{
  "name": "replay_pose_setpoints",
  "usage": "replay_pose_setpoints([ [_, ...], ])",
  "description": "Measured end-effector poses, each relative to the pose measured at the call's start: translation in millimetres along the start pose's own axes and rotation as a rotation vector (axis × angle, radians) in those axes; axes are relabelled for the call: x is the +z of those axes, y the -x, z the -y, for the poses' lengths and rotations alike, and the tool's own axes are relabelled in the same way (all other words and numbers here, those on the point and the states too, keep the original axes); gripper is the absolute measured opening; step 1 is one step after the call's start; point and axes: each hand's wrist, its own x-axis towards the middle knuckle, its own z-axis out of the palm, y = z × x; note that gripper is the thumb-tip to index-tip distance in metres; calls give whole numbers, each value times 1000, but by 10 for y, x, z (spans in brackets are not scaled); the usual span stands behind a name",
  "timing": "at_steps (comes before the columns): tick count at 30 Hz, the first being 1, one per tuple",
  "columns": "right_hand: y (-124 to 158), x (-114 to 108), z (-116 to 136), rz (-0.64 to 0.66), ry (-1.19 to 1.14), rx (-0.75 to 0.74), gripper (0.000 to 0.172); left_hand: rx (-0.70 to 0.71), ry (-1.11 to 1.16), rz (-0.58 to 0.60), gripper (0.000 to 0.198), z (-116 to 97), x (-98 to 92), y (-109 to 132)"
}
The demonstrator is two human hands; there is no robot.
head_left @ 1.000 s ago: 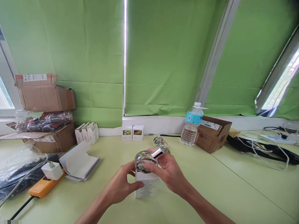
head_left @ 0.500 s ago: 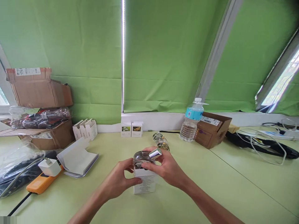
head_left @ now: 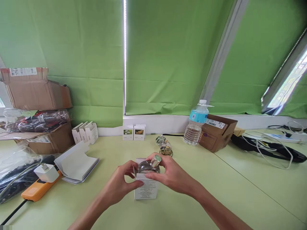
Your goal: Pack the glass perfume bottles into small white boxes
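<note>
A small white box (head_left: 146, 190) with printed text stands upright on the table, its top open. My left hand (head_left: 127, 182) grips the box's left side near the top, thumb on the front face. A round clear glass bottle (head_left: 144, 167) with a shiny silver cap sits partly down in the box's opening. My right hand (head_left: 166, 172) holds this bottle, thumb in front and fingers behind it by the cap. Behind my right hand, round glass bottles (head_left: 166, 149) lie in a short row on the table.
Two small picture boxes (head_left: 133, 132) stand at the wall, with white cartons (head_left: 88, 132) to their left. A water bottle (head_left: 195, 124) and a brown box (head_left: 216, 134) are at back right. Papers (head_left: 78, 163) and an orange power strip (head_left: 39, 189) lie left.
The glass bottle has moved down into the top of the white box, and its cap now stands more upright. My right hand came down with it. The view has shifted slightly.
</note>
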Motion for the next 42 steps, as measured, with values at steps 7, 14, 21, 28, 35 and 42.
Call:
replay_pose_setpoints([
  [7,-23,41,-1,-32,130,-27,15,-21,-46,-9,23,-23,-4,0],
  [14,11,37,77,-50,127,-54,20,-16,-55,-16,23,-51,-3,7],
  [21,27,73,72,-41,167,-68,21,-3,-46,-13,24,-11,2,18],
  [28,3,96,76,-115,228,-120,18,-8,-50,-25,24,5,13,36],
  [35,-4,138,77,-179,133,-110,15,27,-14,-37,25,30,15,38],
  [42,-2,159,29,-205,119,-103,22,40,132,-51,25,97,45,34],
])
